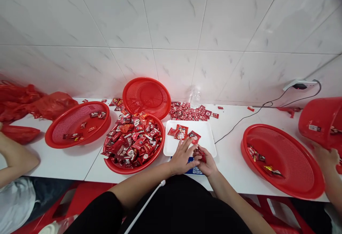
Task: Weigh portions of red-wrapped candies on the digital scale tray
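My left hand (181, 158) reaches over the front of a white weighing tray (211, 138), fingers stretched out and apart, seemingly holding nothing. Close beside it, my right hand (209, 164) has its fingers closed round a small red candy packet (202, 154), partly hidden by the fingers. Several red packets (182, 131) lie flat on the tray. Below it shows the blue keypad (194, 171) of the scale, half covered by my hands. To the left, a red basket (117, 170) is heaped with red-wrapped candies (136, 138).
Behind stands a tilted red basket (146, 88), beside many small red packets (189, 112) and a clear plastic object (196, 97). More red baskets (77, 105) (299, 170) flank me. A black cable (237, 123) runs to a wall socket (299, 85). Other people's arms (18, 159) (327, 162) are at both sides.
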Action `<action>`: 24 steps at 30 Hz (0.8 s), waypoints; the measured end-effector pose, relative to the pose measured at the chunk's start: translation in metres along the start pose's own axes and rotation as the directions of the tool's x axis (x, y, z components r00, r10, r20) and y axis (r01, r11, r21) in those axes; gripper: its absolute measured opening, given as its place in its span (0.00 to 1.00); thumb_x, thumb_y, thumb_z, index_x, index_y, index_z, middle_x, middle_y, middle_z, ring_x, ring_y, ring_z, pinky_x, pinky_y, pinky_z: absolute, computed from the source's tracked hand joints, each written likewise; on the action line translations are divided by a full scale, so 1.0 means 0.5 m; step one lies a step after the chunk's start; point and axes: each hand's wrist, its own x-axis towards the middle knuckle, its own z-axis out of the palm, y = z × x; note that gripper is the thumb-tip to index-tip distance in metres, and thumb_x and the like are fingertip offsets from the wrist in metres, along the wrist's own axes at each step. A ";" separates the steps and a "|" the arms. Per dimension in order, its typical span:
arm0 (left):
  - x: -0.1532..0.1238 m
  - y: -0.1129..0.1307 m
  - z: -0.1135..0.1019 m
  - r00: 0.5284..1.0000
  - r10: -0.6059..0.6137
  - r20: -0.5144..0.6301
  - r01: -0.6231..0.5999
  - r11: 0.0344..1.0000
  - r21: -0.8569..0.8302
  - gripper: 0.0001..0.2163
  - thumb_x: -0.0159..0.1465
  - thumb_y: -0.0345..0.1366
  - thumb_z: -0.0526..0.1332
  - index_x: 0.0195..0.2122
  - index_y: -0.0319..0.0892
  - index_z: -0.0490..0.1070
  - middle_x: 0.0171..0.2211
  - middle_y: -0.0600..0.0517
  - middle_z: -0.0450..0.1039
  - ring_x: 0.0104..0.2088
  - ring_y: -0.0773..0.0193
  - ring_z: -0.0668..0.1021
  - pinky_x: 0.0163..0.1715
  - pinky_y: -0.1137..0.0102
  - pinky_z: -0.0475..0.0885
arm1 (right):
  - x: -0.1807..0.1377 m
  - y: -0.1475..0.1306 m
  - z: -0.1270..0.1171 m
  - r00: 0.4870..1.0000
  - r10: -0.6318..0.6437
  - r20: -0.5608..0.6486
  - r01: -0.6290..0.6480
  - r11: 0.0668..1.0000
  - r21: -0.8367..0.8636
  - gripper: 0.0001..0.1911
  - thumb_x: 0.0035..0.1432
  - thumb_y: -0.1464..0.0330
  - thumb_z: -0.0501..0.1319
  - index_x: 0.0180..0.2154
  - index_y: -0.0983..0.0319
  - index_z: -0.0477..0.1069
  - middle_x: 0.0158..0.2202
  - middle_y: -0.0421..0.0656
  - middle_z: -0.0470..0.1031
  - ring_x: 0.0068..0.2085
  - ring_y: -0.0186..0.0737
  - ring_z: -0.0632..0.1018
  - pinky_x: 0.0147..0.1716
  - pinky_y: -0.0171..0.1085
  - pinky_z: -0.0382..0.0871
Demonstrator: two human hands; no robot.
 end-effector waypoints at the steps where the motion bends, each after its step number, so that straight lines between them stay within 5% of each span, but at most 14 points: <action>1: 0.015 -0.021 -0.001 0.998 -0.054 -0.014 0.054 0.998 0.033 0.34 0.60 0.54 0.55 0.64 0.45 0.52 0.68 0.43 0.40 0.66 0.47 0.45 0.62 0.48 0.41 | -0.006 -0.016 -0.007 1.000 -0.024 -0.006 0.024 1.000 0.008 0.06 0.57 0.74 0.59 0.38 0.61 0.67 0.29 0.39 0.70 0.24 0.25 0.70 0.15 0.21 0.62; 5: 0.087 -0.110 0.003 0.929 -0.369 -0.018 0.366 0.912 0.184 0.45 0.53 0.63 0.56 0.67 0.47 0.44 0.68 0.42 0.31 0.66 0.40 0.37 0.59 0.41 0.35 | -0.038 -0.071 -0.038 0.996 -0.091 -0.023 0.091 0.996 -0.012 0.09 0.53 0.75 0.63 0.38 0.61 0.67 0.31 0.40 0.70 0.25 0.25 0.70 0.15 0.21 0.63; 10: 0.123 -0.150 0.028 0.950 -0.297 0.099 0.246 0.903 0.352 0.42 0.48 0.64 0.59 0.63 0.55 0.54 0.67 0.44 0.43 0.65 0.35 0.42 0.55 0.37 0.29 | -0.053 -0.088 -0.070 0.989 -0.113 -0.092 0.101 0.988 -0.119 0.12 0.51 0.73 0.66 0.38 0.61 0.69 0.31 0.39 0.70 0.26 0.27 0.70 0.16 0.23 0.63; 15: 0.124 -0.149 0.035 0.967 -0.254 -0.013 0.240 0.894 0.378 0.22 0.61 0.51 0.55 0.55 0.52 0.67 0.59 0.44 0.59 0.58 0.44 0.59 0.56 0.46 0.49 | -0.045 -0.091 -0.077 0.974 -0.189 -0.121 0.117 0.888 -0.445 0.18 0.47 0.66 0.69 0.41 0.60 0.70 0.31 0.38 0.69 0.26 0.27 0.70 0.19 0.25 0.63; 17: 0.131 -0.150 0.030 0.960 -0.280 -0.003 0.265 0.906 0.330 0.18 0.62 0.44 0.57 0.52 0.50 0.69 0.54 0.43 0.64 0.55 0.47 0.63 0.53 0.51 0.56 | -0.033 -0.101 -0.071 0.962 -0.260 -0.083 0.136 0.720 -0.680 0.20 0.48 0.63 0.68 0.44 0.59 0.70 0.30 0.37 0.67 0.26 0.28 0.69 0.21 0.27 0.64; 20: 0.138 -0.151 0.023 0.934 -0.357 0.009 0.347 0.915 0.204 0.15 0.61 0.36 0.57 0.50 0.47 0.70 0.48 0.43 0.66 0.51 0.49 0.67 0.49 0.57 0.62 | -0.001 -0.121 -0.057 0.931 -0.363 0.046 0.173 0.325 -0.930 0.24 0.51 0.60 0.65 0.49 0.57 0.68 0.30 0.36 0.66 0.26 0.30 0.69 0.24 0.30 0.66; 24: 0.132 -0.149 0.020 0.898 -0.433 -0.079 0.439 0.894 0.091 0.12 0.62 0.34 0.55 0.45 0.47 0.73 0.41 0.48 0.67 0.45 0.56 0.71 0.45 0.65 0.66 | 0.063 -0.140 -0.035 0.884 -0.393 0.254 0.137 -0.302 -0.943 0.30 0.54 0.60 0.60 0.58 0.55 0.60 0.36 0.41 0.67 0.32 0.36 0.72 0.27 0.34 0.66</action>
